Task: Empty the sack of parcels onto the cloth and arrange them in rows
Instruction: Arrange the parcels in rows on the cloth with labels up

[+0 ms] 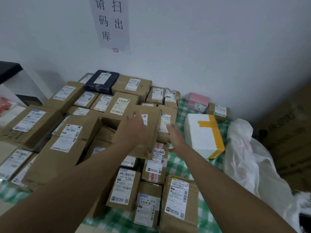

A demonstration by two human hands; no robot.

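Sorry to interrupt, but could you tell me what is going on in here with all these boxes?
A person is laying out parcels on a green checked cloth. Both hands reach over the pile: the left hand rests on a brown cardboard box, the right hand is open at its side. Most parcels already lie in rough rows. A white foam box and the crumpled white sack lie to the right.

Paper sign (110, 22) on white wall (218, 47); black shelf (10, 68) far left.

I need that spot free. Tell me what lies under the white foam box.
The white foam box lies on the green checked cloth, which shows along its left side. What the box itself covers cannot be seen.
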